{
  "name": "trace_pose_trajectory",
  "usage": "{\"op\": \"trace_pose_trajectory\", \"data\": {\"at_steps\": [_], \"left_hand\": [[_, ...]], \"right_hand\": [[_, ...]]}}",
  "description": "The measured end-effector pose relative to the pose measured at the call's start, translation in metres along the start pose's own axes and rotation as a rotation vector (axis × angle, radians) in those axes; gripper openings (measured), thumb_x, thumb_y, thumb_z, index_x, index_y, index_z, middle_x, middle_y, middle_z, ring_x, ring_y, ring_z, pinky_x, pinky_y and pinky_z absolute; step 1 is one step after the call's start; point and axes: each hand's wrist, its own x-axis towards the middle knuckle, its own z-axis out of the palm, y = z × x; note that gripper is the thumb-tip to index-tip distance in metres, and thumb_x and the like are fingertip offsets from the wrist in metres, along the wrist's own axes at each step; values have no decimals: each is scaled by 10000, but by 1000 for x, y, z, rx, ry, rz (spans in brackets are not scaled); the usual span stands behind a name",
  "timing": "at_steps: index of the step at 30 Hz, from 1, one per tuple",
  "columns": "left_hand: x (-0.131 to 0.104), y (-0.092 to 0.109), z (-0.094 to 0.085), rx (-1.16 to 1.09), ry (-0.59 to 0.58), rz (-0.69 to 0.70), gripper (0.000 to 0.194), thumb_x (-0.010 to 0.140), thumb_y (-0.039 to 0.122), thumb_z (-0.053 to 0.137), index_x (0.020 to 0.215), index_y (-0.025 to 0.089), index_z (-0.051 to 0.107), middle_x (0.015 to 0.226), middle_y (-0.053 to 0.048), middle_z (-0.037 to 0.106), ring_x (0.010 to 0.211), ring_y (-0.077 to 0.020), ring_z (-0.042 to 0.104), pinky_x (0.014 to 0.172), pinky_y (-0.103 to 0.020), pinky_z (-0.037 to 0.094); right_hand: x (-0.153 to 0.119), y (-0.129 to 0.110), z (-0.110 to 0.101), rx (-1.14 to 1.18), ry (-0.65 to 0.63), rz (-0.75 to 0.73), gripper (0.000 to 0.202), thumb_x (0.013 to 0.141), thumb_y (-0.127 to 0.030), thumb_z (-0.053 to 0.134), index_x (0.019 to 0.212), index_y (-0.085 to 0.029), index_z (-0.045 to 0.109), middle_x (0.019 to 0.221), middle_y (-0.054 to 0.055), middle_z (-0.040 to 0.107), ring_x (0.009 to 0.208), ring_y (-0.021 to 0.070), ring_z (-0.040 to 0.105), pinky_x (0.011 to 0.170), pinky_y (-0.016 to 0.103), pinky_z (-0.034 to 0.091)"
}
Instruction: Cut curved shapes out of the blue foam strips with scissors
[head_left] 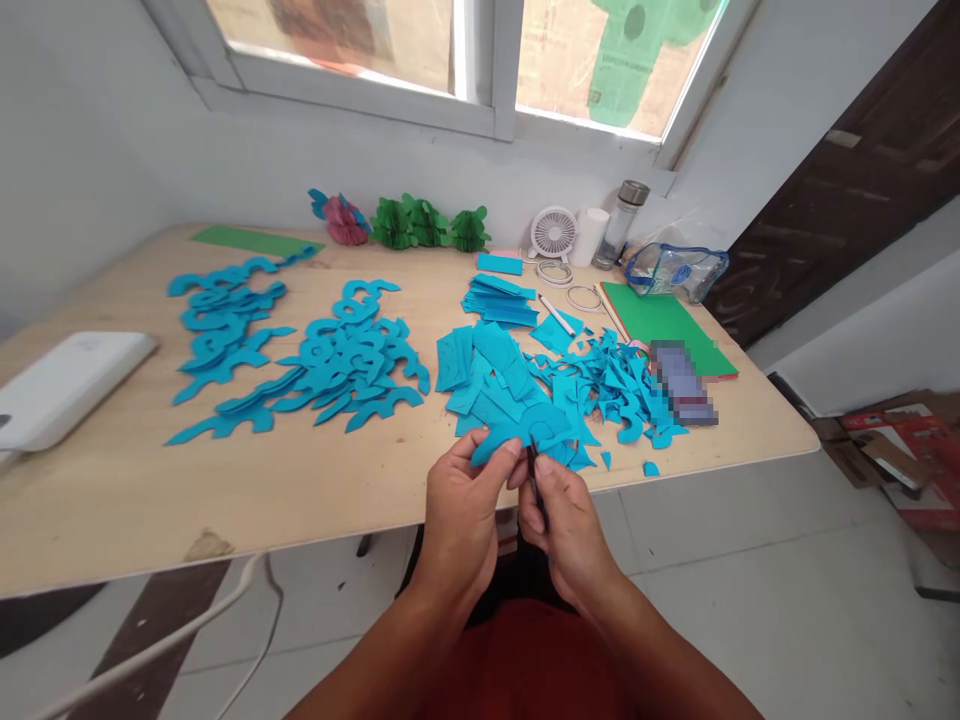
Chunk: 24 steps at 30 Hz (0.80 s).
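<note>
A piece of blue paper [495, 436] is pinched between the thumb and fingers of my left hand [469, 490], just over the front edge of the table. Dark scissors [537, 485] are gripped in my right hand [566, 510], their blades up against the paper's right part. Behind the hands lie more blue paper sheets [499, 365] in a loose heap. Irregular blue offcuts [611, 375] are scattered to the right of them. Curvy blue cut-out shapes [345, 360] form a pile left of the hands, with another pile of cut-outs [217, 325] farther left.
On the wooden table [330, 490] stand a white device [75, 385] at left and green paper decorations [427, 222] along the wall. Toward the back right are a small fan [553, 234], a glass bottle [619, 228], a clear pouch [679, 272], green sheets [667, 325] and a white pen [556, 314].
</note>
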Motion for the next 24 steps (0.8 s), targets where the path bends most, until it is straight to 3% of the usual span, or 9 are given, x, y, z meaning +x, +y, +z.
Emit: {"op": "trace_pose_trajectory", "data": {"at_steps": [24], "left_hand": [[2, -2, -7, 2, -25, 0, 179, 650, 198, 748, 684, 162, 576, 619, 36, 594, 624, -108, 547, 679, -256, 432]], "right_hand": [[0, -3, -3, -66, -18, -8, 364, 896, -484, 507, 733, -161, 549, 425, -105, 328, 367, 48, 181, 357, 201, 115]]}}
